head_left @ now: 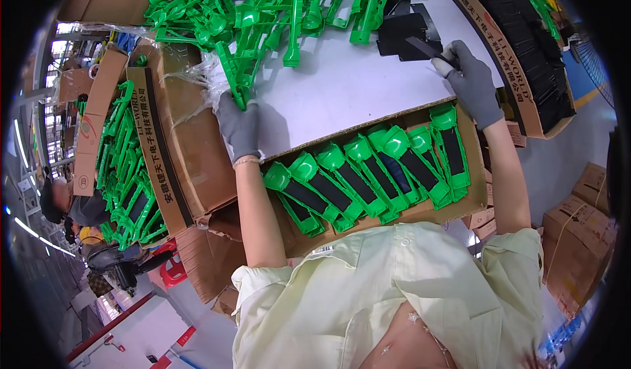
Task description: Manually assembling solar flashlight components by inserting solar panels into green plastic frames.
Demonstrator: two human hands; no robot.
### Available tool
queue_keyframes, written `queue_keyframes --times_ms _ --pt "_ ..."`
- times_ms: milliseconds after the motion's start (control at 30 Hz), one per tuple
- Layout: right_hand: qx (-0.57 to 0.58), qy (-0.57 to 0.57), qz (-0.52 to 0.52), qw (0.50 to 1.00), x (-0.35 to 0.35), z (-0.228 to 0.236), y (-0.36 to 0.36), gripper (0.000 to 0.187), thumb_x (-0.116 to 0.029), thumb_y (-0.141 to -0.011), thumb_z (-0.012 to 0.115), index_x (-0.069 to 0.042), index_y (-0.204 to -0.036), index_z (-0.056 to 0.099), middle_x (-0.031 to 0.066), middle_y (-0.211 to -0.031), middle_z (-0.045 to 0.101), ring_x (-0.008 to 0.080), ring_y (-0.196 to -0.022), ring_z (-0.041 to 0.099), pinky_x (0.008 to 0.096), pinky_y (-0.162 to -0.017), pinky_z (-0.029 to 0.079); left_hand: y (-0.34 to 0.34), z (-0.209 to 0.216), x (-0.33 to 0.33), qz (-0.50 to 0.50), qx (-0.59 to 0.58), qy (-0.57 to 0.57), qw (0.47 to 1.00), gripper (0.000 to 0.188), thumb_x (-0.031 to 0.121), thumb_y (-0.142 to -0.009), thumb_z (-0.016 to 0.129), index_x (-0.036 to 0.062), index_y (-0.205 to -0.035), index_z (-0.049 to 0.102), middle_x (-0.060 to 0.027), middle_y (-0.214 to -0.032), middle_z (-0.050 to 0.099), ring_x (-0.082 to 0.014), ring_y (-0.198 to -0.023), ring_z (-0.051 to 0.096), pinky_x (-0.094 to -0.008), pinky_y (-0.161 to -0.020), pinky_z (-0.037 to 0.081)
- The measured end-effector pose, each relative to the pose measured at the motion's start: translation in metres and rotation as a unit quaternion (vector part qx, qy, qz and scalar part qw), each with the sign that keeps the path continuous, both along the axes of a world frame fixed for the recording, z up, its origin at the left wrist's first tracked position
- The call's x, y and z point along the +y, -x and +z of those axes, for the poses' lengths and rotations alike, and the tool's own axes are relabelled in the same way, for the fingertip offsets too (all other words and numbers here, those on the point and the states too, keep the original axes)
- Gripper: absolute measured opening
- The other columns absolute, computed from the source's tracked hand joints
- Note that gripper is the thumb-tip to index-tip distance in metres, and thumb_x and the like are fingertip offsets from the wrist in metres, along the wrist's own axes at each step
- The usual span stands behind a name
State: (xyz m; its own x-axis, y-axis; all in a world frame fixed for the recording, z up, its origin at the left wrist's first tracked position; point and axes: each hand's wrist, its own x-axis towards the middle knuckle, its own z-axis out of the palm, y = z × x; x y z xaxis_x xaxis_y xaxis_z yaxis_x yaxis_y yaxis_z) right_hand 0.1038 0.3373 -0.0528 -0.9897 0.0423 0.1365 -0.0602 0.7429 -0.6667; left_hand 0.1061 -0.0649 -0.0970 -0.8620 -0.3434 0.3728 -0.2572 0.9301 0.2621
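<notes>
Hands [240,127] sit apart on my white table [348,86]: left clamped on green frame [231,73] (long axis running away), right [468,80] pinching black strip [424,47].

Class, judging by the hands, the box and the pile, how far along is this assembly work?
Done: a row of green holders with black strips lies in the cardboard box. In hand: the left hand grips a bare green holder, and the right hand pinches a black strip. Left: the pile of green holders.
</notes>
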Motion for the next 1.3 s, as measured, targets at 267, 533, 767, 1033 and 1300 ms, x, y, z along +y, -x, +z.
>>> queue_keyframes --times_ms 267,533,767,1033,1300 --pt "-0.03 0.253 0.034 0.966 -0.017 0.031 -0.033 0.015 -0.013 -0.087 0.063 -0.001 -0.093 0.055 0.0016 -0.073 0.057 0.0057 -0.067 0.055 0.0215 -0.061 0.044 -0.011 0.037 -0.004 -0.097 0.256 -0.383 0.882 0.024 0.004 -0.09 0.056 -0.0024 -0.113 0.06 -0.0064 -0.096 0.065 -0.0098 -0.081 0.056 -0.0227 -0.072 0.047" --pt "-0.209 0.385 0.163 0.884 -0.051 0.074 -0.069 0.019 -0.018 -0.09 0.056 -0.002 -0.099 0.058 0.002 -0.065 0.06 0.0033 -0.052 0.051 0.0174 -0.047 0.039 -0.088 0.102 0.104 -0.159 -0.071 -0.616 0.768 0.025 0.001 -0.086 0.058 -0.0023 -0.11 0.06 -0.0113 -0.097 0.066 -0.0128 -0.081 0.062 -0.0229 -0.065 0.052" --pt "-0.25 0.387 0.125 0.879 -0.058 0.056 -0.078 0.02 -0.018 -0.091 0.055 0.0 -0.1 0.057 0.0035 -0.064 0.06 0.0038 -0.05 0.051 0.0184 -0.045 0.039 -0.11 0.085 0.118 -0.148 -0.17 -0.754 0.617 0.024 0.003 -0.086 0.059 -0.006 -0.109 0.058 -0.013 -0.095 0.062 -0.0245 -0.078 0.066 -0.0275 -0.06 0.054" --pt "-0.194 0.251 0.103 0.943 -0.062 0.048 -0.094 0.02 -0.018 -0.09 0.056 0.002 -0.096 0.056 0.0033 -0.06 0.058 0.0052 -0.046 0.052 0.0201 -0.044 0.039 -0.114 0.086 0.126 -0.143 -0.213 -0.743 0.618 0.026 -0.003 -0.087 0.054 -0.0105 -0.111 0.057 -0.0168 -0.091 0.065 -0.0258 -0.076 0.068 -0.0272 -0.06 0.058" --pt "-0.121 0.152 0.128 0.973 -0.056 0.047 -0.09 0.022 -0.023 -0.088 0.061 -0.001 -0.091 0.058 0.0028 -0.054 0.055 0.0094 -0.046 0.056 0.0238 -0.045 0.041 -0.114 0.092 0.146 -0.142 -0.219 -0.731 0.63 0.028 -0.001 -0.086 0.056 -0.01 -0.113 0.057 -0.0148 -0.091 0.065 -0.0226 -0.074 0.068 -0.0254 -0.059 0.056"
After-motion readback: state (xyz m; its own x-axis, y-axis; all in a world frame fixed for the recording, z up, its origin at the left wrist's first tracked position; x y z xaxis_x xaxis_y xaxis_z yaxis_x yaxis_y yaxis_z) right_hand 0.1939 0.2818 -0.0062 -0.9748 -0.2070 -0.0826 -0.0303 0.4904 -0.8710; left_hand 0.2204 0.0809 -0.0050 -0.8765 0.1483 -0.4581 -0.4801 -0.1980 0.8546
